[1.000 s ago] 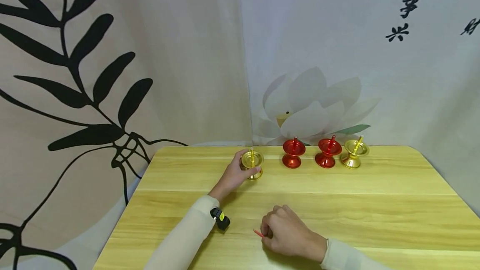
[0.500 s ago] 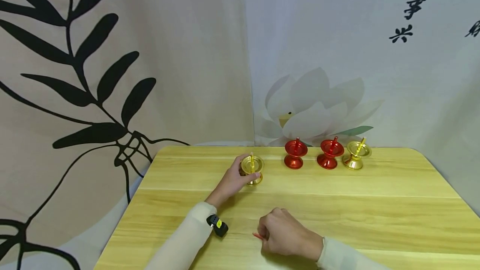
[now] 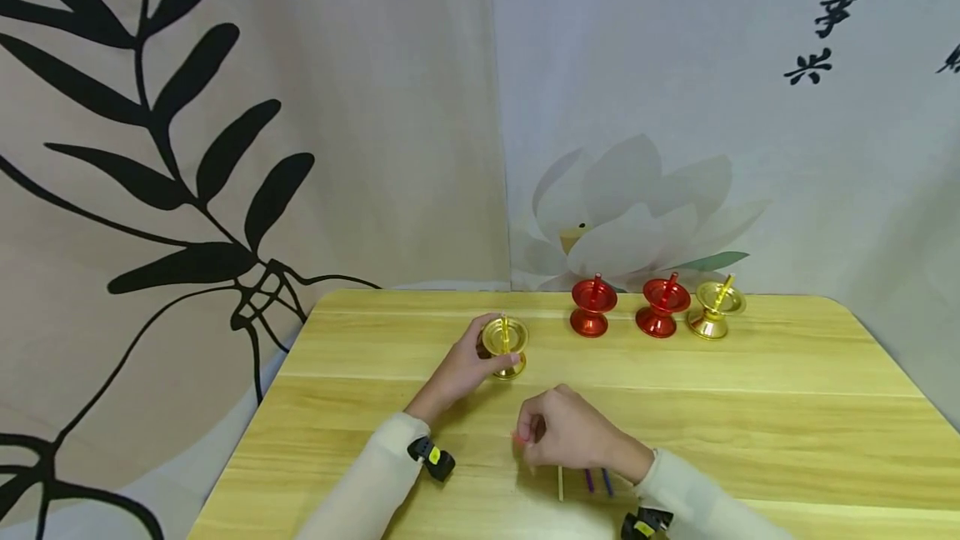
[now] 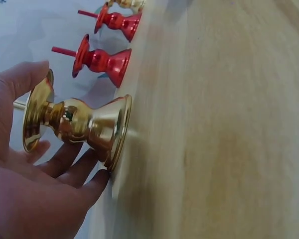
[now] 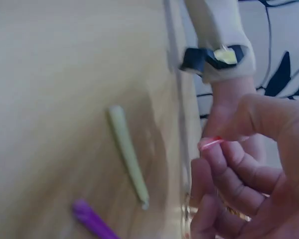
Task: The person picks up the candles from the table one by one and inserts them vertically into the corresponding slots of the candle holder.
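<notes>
In the head view my left hand grips a shiny gold candle holder at the table's left side. The left wrist view has the thumb at the dish rim of this gold holder and the fingers under its stem and base. A thin spike stands up from the dish. My right hand, nearer to me, pinches a thin red candle between thumb and fingertips; most of it is hidden by the fingers. Below that hand lie a pale yellow-green candle and a purple one.
Along the table's back edge stand two red candle holders, one at left and one at right, beside another gold holder. A blue candle lies by my right wrist. A printed curtain hangs behind the wooden table.
My left hand has drawn the gold holder a little toward me. My right hand has risen forward with the red candle, and the candles lying beneath it have come into view.
</notes>
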A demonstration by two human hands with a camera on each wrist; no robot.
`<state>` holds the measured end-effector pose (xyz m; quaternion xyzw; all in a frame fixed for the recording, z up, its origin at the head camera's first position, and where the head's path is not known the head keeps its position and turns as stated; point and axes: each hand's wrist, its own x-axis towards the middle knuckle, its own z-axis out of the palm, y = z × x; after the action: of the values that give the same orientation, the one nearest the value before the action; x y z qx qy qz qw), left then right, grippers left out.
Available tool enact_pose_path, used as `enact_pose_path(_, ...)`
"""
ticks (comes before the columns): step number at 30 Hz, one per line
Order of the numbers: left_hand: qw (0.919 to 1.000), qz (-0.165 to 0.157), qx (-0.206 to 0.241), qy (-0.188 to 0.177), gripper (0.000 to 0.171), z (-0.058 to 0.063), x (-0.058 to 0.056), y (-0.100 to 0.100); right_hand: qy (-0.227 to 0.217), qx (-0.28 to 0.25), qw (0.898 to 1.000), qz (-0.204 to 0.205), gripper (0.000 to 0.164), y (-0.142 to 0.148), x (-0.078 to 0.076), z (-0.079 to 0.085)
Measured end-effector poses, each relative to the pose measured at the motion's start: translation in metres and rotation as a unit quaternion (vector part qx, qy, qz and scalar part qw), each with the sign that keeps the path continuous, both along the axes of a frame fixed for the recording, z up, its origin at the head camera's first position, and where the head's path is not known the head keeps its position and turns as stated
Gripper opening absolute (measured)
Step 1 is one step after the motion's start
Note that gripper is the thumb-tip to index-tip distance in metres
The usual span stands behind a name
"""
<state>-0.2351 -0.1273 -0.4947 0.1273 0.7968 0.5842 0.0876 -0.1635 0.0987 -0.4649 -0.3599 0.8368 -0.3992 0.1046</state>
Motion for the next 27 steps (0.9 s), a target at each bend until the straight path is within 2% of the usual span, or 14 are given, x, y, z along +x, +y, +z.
enact_pose_path(9, 0.9999, -0.006, 0.011, 0.000, 0.082, 0.002, 0.006, -0.002, 0.023, -0.075, 0.997, -0.022, 0.020, 0.001, -0.022, 0.007)
enact_pose_path(17, 0.9998, -0.017, 0.002, 0.007, 0.073, 0.002, 0.012, -0.006, 0.054, -0.087, 0.992, -0.067, 0.012, -0.001, -0.040, 0.014)
enact_pose_path(21, 0.9998, -0.019, 0.000, -0.004, 0.075, 0.003, 0.015, -0.008, 0.075, -0.115, 0.987, -0.082, 0.010, -0.004, -0.049, 0.019)
enact_pose_path(27, 0.9998, -0.017, 0.009, -0.011, 0.075, 0.005, 0.018, -0.009, 0.115, -0.176, 0.973, -0.099, 0.013, -0.013, -0.062, 0.024)
